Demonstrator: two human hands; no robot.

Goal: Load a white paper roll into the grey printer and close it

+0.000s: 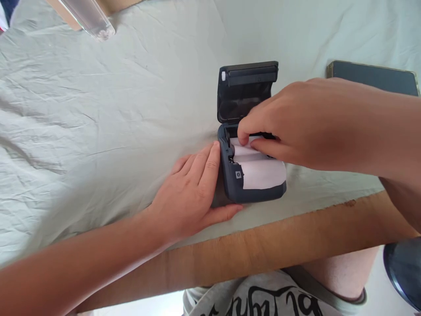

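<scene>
A dark blue-grey portable receipt printer (234,195) lies on the cloth with its black lid (245,94) swung up at the far side. A white paper roll (263,174) sits in its bay, one end draped over the near edge. My right hand (305,123) reaches in from the right, thumb and forefinger closed in a pinch on the roll's upper part; the fingers partly hide the bay. Flat on the cloth, my left hand (194,188) has its fingers stretched out against the printer's left side, the thumb lying along its near edge.
A dark, flat phone-like object (371,78) lies at the right, partly behind my right hand. At the upper left are a clear plastic case (95,22) and some brown cardboard (115,4). The wooden table edge (230,254) runs along the front, above my lap.
</scene>
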